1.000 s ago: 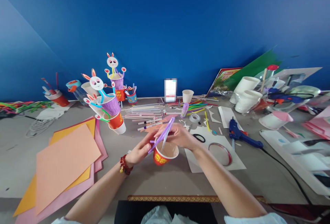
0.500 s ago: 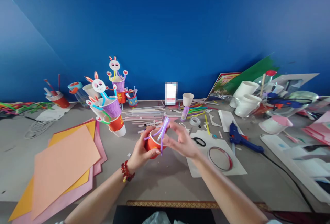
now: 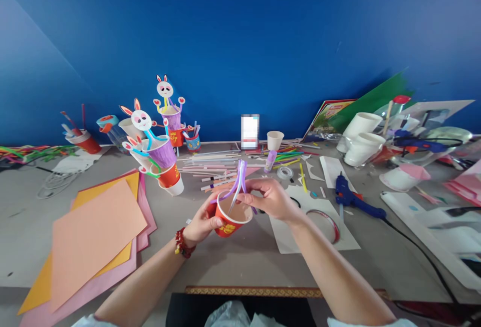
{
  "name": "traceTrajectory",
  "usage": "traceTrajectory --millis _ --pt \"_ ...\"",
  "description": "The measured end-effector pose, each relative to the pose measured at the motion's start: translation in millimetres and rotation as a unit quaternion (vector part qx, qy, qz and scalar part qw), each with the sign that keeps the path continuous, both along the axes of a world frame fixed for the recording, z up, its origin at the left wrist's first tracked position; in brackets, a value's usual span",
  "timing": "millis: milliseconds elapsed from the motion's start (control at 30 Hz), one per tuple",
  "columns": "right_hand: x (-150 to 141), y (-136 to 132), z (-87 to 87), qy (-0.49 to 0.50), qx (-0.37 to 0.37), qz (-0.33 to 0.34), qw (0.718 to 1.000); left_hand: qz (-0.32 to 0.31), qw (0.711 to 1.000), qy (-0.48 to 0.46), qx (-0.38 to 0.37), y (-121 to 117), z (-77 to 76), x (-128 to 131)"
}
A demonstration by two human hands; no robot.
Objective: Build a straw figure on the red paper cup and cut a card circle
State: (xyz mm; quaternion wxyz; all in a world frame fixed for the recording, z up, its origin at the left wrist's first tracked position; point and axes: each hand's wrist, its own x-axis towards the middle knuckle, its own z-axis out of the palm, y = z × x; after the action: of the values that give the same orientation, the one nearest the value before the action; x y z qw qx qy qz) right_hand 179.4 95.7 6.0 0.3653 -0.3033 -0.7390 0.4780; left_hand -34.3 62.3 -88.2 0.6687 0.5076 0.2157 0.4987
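My left hand (image 3: 203,222) grips a red paper cup (image 3: 228,228) with gold print from its left side, thumb on the front. The cup tilts so that its pale inside faces me. Thin purple and white strips (image 3: 241,174) rise from the cup, gathered at the top and bent outward over the rim at both sides. My right hand (image 3: 273,199) reaches over the right rim, thumb and fingers closed on the lower part of these strips. Its far fingertips are partly hidden behind the strips.
Cup figures with rabbit heads (image 3: 161,154) stand at left behind coloured paper sheets (image 3: 97,236). A blue glue gun (image 3: 355,201), a tape ring (image 3: 326,224) and white paper (image 3: 285,236) lie at right. Markers and straws (image 3: 210,169) lie behind the cup.
The cup has turned and tipped, so its opening now faces me more. The strips stand more upright, and my right hand has moved slightly right, its fingers reaching over the rim.
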Motion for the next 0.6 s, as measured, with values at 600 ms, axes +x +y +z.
traceTrajectory --millis 600 --pt "0 -1 -3.7 0.022 0.059 -0.068 0.996 -0.040 0.999 0.013 -0.011 -3 -1.3 -1"
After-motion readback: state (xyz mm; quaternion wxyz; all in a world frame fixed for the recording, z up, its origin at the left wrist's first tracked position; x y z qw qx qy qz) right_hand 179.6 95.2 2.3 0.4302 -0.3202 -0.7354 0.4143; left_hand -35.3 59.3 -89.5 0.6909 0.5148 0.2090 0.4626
